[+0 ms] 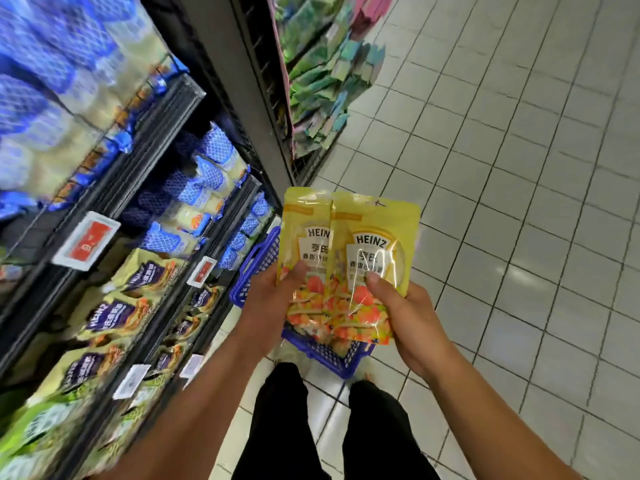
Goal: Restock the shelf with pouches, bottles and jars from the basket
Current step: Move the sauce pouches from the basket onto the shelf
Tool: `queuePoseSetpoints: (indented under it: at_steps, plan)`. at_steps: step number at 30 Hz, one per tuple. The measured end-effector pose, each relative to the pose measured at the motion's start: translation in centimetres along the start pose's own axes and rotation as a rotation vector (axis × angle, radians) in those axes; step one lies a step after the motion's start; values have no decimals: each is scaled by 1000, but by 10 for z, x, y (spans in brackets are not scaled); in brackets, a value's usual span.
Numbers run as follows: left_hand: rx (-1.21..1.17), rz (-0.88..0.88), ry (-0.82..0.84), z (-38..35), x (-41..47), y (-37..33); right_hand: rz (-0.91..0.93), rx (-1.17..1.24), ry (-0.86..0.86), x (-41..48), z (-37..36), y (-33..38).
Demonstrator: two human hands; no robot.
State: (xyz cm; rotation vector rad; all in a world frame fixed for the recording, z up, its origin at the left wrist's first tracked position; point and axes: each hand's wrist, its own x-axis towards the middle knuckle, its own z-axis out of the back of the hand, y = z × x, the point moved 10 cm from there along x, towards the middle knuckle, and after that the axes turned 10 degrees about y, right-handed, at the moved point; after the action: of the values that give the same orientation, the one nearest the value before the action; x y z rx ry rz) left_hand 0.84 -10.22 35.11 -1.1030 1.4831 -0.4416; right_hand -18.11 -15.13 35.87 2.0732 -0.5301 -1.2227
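At centre frame the left hand (273, 292) and right hand (408, 320) each grip one of two glossy yellow plastic pouches (377, 244), overlapping above the blue plastic basket (258, 265) and not yet on the dark metal shelf (159, 129) at left, so restocking looks unfinished.

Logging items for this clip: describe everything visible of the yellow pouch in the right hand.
The right pouch is a glossy plastic sachet: yellow above, a white Heinz label with Chinese print, red-orange food pictured below. Held upright over the blue basket, it overlaps a matching pouch in the left hand. The right hand grips its lower part, thumb on the front.
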Motion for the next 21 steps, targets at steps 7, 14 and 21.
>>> queuePoseSetpoints:
  at_steps: [7,14,21]
  plan:
    - [-141,-151,-214,10,-96,-29,14,-132,265,-38,-54,45]
    - [-262,-335,-475,55,-224,-51,-7,-214,574,-81,-161,38]
    - [-351,-486,-704,107,-372,-38,11,-357,841,-152,-284,0]
